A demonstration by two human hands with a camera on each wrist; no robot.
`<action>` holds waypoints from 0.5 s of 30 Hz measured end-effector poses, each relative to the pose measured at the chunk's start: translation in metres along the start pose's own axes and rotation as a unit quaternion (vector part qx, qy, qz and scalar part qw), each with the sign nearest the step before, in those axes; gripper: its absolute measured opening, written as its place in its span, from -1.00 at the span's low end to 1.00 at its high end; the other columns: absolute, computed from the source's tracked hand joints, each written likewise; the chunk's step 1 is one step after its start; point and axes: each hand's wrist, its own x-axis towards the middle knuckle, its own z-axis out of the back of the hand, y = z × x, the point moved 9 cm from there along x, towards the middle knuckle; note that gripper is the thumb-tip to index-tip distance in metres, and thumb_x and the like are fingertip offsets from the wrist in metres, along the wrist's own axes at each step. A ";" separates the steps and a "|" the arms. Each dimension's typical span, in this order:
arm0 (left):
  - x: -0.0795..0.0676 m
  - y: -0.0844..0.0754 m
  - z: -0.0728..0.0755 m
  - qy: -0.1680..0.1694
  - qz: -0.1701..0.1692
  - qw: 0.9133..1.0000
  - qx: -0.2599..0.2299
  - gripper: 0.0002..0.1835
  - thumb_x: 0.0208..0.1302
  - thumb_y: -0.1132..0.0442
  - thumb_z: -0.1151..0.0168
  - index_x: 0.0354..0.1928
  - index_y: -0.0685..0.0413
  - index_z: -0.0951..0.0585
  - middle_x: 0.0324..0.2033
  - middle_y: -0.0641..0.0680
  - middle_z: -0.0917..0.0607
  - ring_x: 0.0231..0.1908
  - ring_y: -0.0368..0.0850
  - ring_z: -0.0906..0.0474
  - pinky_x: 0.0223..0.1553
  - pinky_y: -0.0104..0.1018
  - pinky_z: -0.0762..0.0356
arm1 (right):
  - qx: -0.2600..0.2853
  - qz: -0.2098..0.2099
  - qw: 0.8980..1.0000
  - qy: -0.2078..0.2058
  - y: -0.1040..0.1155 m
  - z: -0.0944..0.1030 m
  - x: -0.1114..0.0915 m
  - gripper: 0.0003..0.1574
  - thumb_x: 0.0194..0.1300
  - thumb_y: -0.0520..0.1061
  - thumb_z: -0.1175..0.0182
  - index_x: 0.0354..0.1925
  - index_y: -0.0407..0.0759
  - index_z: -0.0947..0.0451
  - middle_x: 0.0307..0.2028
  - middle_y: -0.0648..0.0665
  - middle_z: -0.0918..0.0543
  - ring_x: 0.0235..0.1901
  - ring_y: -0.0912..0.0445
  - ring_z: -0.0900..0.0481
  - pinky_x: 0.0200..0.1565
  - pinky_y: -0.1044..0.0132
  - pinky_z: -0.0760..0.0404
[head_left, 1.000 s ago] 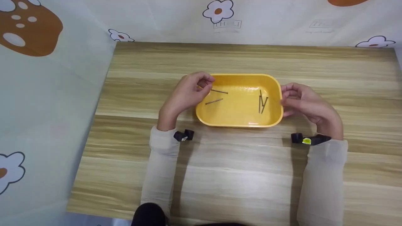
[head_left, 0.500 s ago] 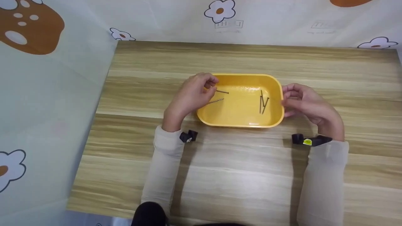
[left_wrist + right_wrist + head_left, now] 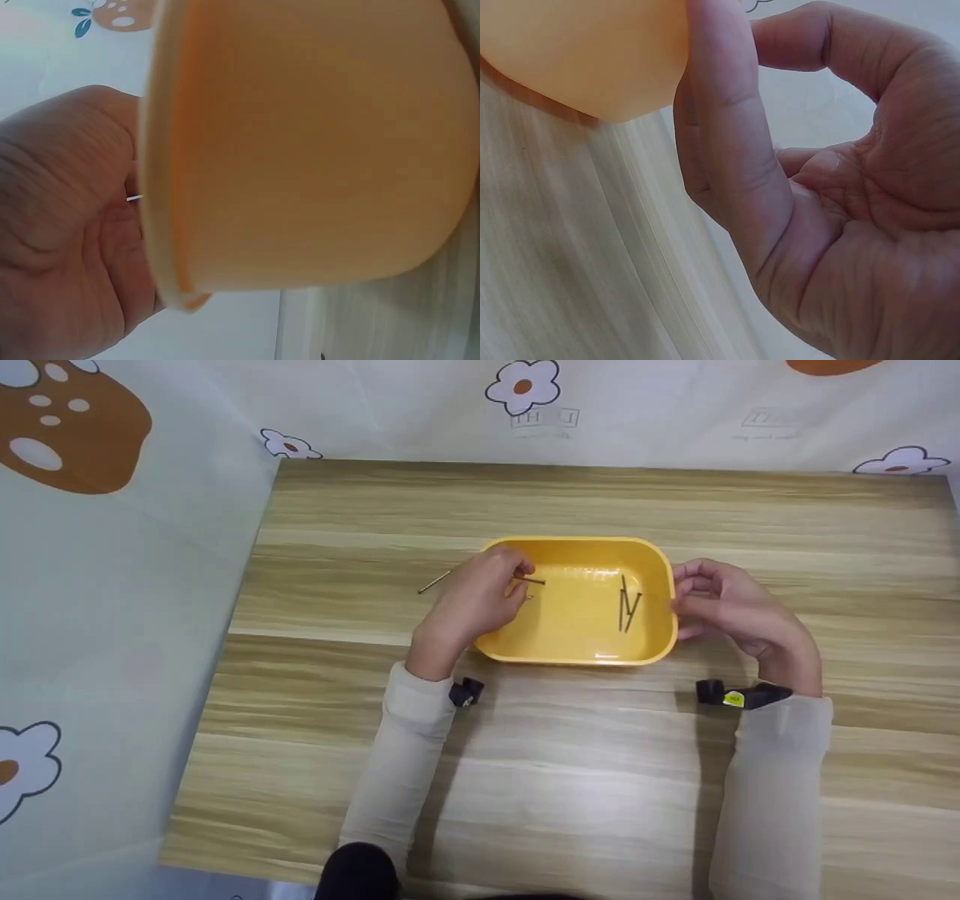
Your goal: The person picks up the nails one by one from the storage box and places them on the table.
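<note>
A yellow plastic tray [image 3: 574, 615] with rounded corners sits on the wooden table. On its floor, several thin nails [image 3: 628, 607] lie near the right end, and another nail [image 3: 534, 581] shows beside my left fingertips. My left hand [image 3: 476, 596] reaches over the left rim, fingers bent, thumb and index finger apart. In the left wrist view the tray's outer wall [image 3: 322, 150] hides most of those fingertips. My right hand [image 3: 739, 604] rests against the right end, thumb at the rim; its thumb [image 3: 739, 127] overlaps the tray's wall in the right wrist view.
One nail [image 3: 435, 582] shows outside the tray, just left of my left hand. The wood-grain table [image 3: 585, 780] meets a pale, flower-printed wall covering [image 3: 412, 405] at the back and left. Black camera mounts [image 3: 739, 694] sit on both wrists.
My left hand has moved right, further over the tray, covering most of a nail inside. A nail left of the hand has come into view. My right hand and the tray have stayed put.
</note>
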 end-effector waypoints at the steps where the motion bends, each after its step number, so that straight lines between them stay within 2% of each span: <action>1: 0.000 0.000 -0.001 0.000 0.002 1.000 0.008 -0.71 0.47 0.34 -0.17 0.13 0.21 -0.71 0.12 0.13 -0.75 0.12 0.02 -0.69 0.18 -0.11 -0.69 | -0.002 -0.002 1.000 -0.002 0.000 0.000 0.000 -0.55 0.45 -0.34 -0.24 0.20 -0.35 -0.32 -0.14 -0.09 -0.59 -0.24 0.11 -0.74 -0.23 0.17 -0.86; 5: 0.001 0.000 -0.007 0.003 0.010 0.999 0.040 -0.71 0.44 0.34 -0.17 0.09 0.15 -0.74 0.09 0.10 -0.77 0.11 0.01 -0.69 0.11 -0.07 -0.72 | -0.007 -0.006 1.000 -0.006 -0.001 0.000 0.001 -0.56 0.45 -0.34 -0.22 0.21 -0.34 -0.33 -0.12 -0.09 -0.58 -0.22 0.11 -0.74 -0.22 0.16 -0.87; 10: 0.004 -0.004 -0.014 0.001 0.002 0.998 0.057 -0.71 0.43 0.40 -0.12 0.03 0.19 -0.76 0.00 0.13 -0.81 0.03 0.06 -0.73 0.05 -0.07 -0.74 | 0.002 -0.004 1.000 -0.004 0.000 0.001 0.000 -0.56 0.44 -0.36 -0.22 0.20 -0.34 -0.32 -0.13 -0.10 -0.59 -0.23 0.10 -0.74 -0.22 0.17 -0.86; 15: 0.005 -0.004 -0.021 0.008 0.003 0.997 0.076 -0.77 0.40 0.44 -0.09 -0.20 0.20 -0.75 -0.27 0.14 -0.77 -0.21 0.07 -0.67 -0.19 -0.06 -0.67 | 0.013 -0.003 1.000 0.003 -0.001 0.000 0.000 -0.55 0.45 -0.37 -0.23 0.20 -0.35 -0.31 -0.13 -0.11 -0.59 -0.24 0.08 -0.75 -0.21 0.16 -0.86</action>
